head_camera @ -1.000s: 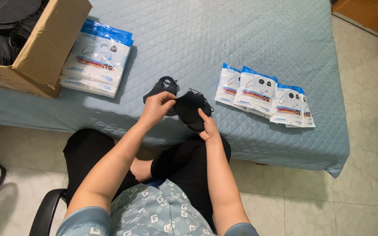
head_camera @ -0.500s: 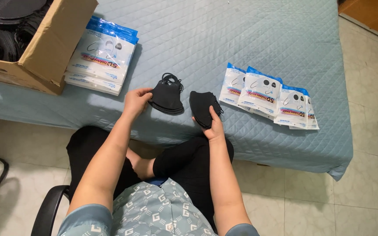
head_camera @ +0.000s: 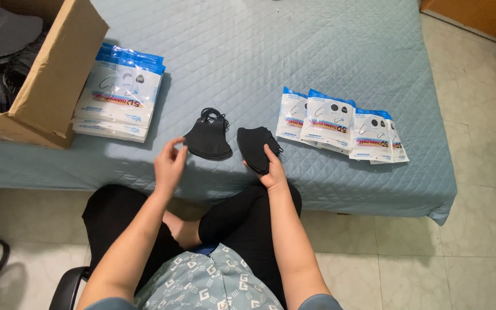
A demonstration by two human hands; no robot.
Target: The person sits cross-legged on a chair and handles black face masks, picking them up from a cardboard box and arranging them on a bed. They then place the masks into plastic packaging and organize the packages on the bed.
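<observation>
We find the left hand (head_camera: 169, 165) hovering just beside one black mask stack (head_camera: 207, 140), fingers apart and holding nothing. The right hand (head_camera: 271, 169) rests on a second black stack (head_camera: 256, 148) at the bed (head_camera: 294, 63) edge, fingers together. That stack could slide off if nudged. Beyond lie packets (head_camera: 340, 126), a packet pile (head_camera: 119, 100) and a carton (head_camera: 47, 86).

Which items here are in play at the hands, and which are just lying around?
In play:
left hand
right hand
left masks
right masks, under the right hand

Lying about:
packet row
packet stack
box
bed
</observation>
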